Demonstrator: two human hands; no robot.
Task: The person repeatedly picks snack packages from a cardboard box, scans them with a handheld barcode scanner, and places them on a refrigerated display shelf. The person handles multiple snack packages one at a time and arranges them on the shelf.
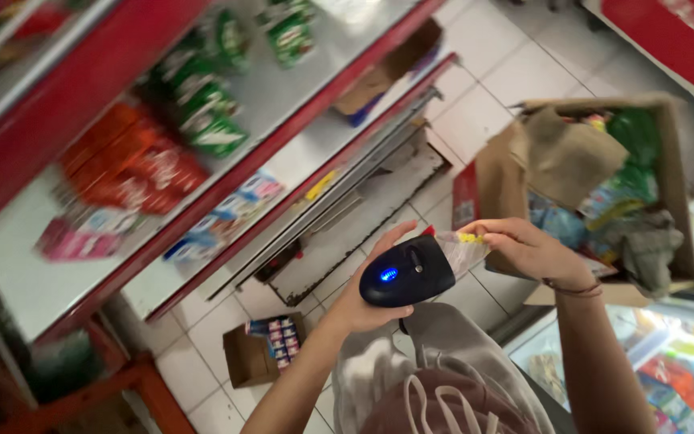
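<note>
My left hand [363,301] grips a black handheld barcode scanner [407,275] with a blue light glowing on its top. The scanner's head points at a small clear plastic packet [461,249] with yellow and red print. My right hand [528,249] pinches that packet by its upper edge, right in front of the scanner. Both hands are held over my lap, above the white tiled floor [475,104].
A red-edged shelf unit [202,161] on the left holds green, orange, pink and blue packets. An open cardboard box [672,153] of mixed goods stands on the floor ahead. A smaller carton [263,350] lies near my knee. A glass-topped chest [676,362] is at the lower right.
</note>
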